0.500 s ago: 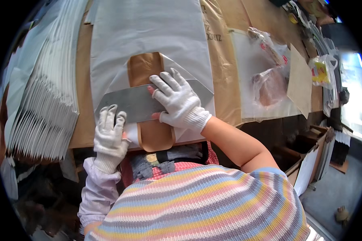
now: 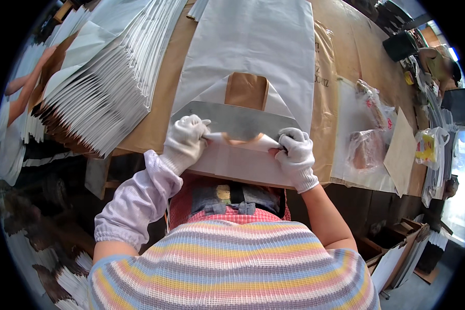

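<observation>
A flat white paper bag (image 2: 253, 51) lies on the brown table (image 2: 346, 62) in front of me, its open bottom end toward me showing a brown card insert (image 2: 247, 90) and a grey folded flap (image 2: 237, 120). My left hand (image 2: 186, 142), in a white glove, pinches the left end of the bag's near white flap (image 2: 243, 142). My right hand (image 2: 296, 155), also gloved, grips the right end of the same flap. Both hands hold the flap lifted and curled over the near edge.
A tall fanned stack of finished white bags (image 2: 93, 88) lies at the left. Clear plastic packets (image 2: 367, 147) and a yellow bag (image 2: 423, 144) sit at the right. Another person (image 2: 439, 62) is at the far right. Cardboard boxes (image 2: 398, 253) stand below the table.
My right hand has left the grey flap it was pressing flat and moved to the flap's right end. My left hand moved up onto the left end. The near flap is now lifted.
</observation>
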`<move>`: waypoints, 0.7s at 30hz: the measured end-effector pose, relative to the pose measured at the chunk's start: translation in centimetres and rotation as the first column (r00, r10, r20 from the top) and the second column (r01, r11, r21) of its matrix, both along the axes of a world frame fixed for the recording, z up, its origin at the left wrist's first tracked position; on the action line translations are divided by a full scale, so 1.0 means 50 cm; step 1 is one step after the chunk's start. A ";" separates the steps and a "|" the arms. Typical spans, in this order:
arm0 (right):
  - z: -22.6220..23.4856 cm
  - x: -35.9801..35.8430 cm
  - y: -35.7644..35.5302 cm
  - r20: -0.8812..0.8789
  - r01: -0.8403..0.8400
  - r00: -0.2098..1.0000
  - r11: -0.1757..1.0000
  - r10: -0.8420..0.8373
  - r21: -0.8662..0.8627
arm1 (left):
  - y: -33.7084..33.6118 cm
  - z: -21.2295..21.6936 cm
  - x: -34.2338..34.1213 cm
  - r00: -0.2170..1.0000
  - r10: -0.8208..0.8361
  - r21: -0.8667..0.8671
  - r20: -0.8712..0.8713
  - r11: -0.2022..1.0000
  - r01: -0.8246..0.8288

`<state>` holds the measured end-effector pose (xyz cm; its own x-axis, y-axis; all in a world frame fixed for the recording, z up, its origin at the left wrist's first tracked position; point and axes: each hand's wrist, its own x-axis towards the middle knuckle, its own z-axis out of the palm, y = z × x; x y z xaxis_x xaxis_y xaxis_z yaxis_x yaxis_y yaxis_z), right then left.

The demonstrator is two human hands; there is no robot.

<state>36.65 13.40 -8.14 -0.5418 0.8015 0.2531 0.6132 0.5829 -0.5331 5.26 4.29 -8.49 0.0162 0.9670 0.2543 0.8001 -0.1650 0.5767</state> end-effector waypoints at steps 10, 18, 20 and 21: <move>0.100 -0.100 0.107 0.625 0.341 0.752 0.935 -0.210 -0.097 | 0.211 0.143 0.016 0.889 0.119 -0.634 -0.443 0.660 -0.404; -0.033 -0.070 0.098 0.097 -0.251 0.967 0.937 0.234 0.242 | 0.131 -0.016 -0.018 0.764 -0.375 -0.279 -0.525 0.924 0.262; -0.027 -0.060 0.035 0.278 -0.271 0.936 0.947 0.218 0.171 | 0.070 0.000 -0.010 0.841 -0.359 -0.281 -0.404 0.924 0.260; -0.003 -0.071 0.033 0.272 -0.295 0.927 0.950 0.258 0.107 | 0.069 0.022 0.006 0.848 -0.371 -0.285 -0.378 0.918 0.275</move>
